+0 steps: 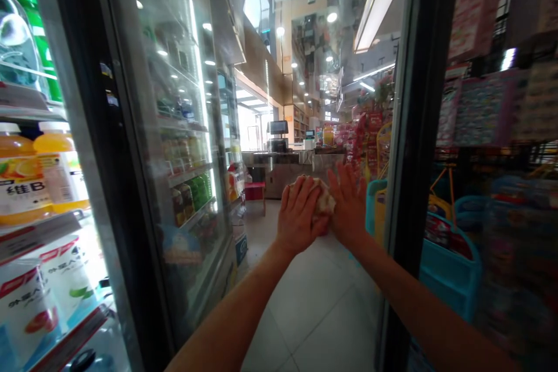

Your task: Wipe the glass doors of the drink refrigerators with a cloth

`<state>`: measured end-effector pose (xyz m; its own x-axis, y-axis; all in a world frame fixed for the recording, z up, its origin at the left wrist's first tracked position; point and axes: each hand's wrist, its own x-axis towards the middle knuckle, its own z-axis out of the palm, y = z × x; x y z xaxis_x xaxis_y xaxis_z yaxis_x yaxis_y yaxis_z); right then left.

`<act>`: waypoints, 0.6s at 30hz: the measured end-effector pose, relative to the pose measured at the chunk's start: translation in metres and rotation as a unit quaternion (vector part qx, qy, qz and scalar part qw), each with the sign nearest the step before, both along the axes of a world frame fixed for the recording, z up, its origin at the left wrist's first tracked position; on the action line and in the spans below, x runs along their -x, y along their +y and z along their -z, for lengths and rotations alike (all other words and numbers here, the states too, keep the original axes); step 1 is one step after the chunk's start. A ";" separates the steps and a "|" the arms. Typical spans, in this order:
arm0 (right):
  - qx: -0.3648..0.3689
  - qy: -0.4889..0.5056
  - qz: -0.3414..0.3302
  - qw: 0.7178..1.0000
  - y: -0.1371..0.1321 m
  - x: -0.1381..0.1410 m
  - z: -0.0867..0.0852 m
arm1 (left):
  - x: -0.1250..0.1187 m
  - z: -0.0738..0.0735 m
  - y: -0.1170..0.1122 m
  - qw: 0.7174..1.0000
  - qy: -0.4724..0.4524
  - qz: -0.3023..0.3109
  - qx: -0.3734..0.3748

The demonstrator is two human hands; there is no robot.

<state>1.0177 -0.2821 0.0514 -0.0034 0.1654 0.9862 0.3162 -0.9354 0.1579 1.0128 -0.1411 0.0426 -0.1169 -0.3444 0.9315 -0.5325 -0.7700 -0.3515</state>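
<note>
My left hand (299, 212) presses a crumpled, light-coloured cloth (325, 200) against the glass of a cooler door, its fingers curved over the cloth. Right beside it, my right hand (349, 203) lies against the same pane with its fingers stretched upward and apart. Its thumb side is close to the cloth; whether it touches the cloth I cannot tell. Both arms reach forward from the bottom of the view. A dark door frame (421, 145) borders the glass on the right.
On the left, shelves hold orange drink bottles (58, 165) and white-labelled bottles (65, 279). Through the glass are a tiled floor (318, 314) and a checkout counter (281, 177). Turquoise plastic items (453, 267) and hanging packages (483, 107) stand at the right.
</note>
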 end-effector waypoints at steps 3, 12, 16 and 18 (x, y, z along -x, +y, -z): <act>0.015 0.010 -0.002 1.000 0.003 0.003 -0.007 | -0.004 -0.005 0.004 0.999 -0.008 -0.005 0.034; -0.028 -0.048 -0.014 0.998 -0.051 0.006 -0.022 | -0.005 -0.019 0.002 0.995 -0.057 -0.051 -0.069; -0.038 -0.044 -0.035 0.998 -0.041 -0.007 -0.024 | -0.006 -0.004 -0.022 0.989 -0.040 -0.072 -0.120; -0.039 -0.045 -0.042 0.997 -0.038 -0.010 -0.023 | -0.010 -0.011 -0.013 0.988 -0.069 -0.080 -0.111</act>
